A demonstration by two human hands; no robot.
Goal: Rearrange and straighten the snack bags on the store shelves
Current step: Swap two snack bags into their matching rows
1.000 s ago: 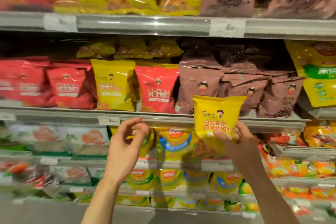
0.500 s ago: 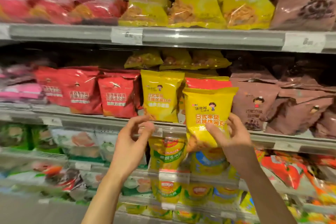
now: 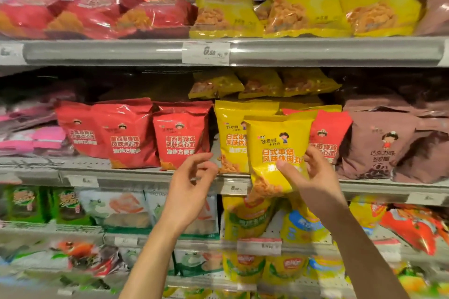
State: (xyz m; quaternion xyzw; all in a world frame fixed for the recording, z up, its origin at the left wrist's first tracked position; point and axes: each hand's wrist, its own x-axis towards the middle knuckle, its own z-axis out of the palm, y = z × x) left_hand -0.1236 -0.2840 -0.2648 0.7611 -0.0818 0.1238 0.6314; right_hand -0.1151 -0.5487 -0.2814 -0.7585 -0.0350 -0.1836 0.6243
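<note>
The right hand (image 3: 313, 175) had the yellow snack bag (image 3: 277, 150) up in front of the middle shelf (image 3: 136, 173), thumb pressed across the lower front of the pack and fingers curled round its right edge, a firm pinch on it. The bag stood upright, its printed face to the camera, its bottom hanging just below the shelf's front rail. It overlapped a second yellow bag (image 3: 230, 133) standing on the shelf just to its left, and covered most of a red bag (image 3: 328, 133) to its right, which sat among the yellows with only its right side showing. The left hand (image 3: 192, 187) was raised beside it, palm turned inward, fingers loosely curled with thumb and forefinger close together, and it held nothing; it hovered in front of the shelf rail, near the lower corner of the nearest of the red bags (image 3: 181, 136). Those reds stood in a row along the left part of the shelf, upright and leaning on one another. Further right, brown bags (image 3: 379, 145) sat slumped against each other. A price tag (image 3: 206, 53) showed on the rail of the top shelf (image 3: 328, 52), with more yellow packs (image 3: 303, 5) above it and red packs (image 3: 85, 17) to their left. Below, the lower shelves were blurred, a mix of green, white and yellow packets.
</note>
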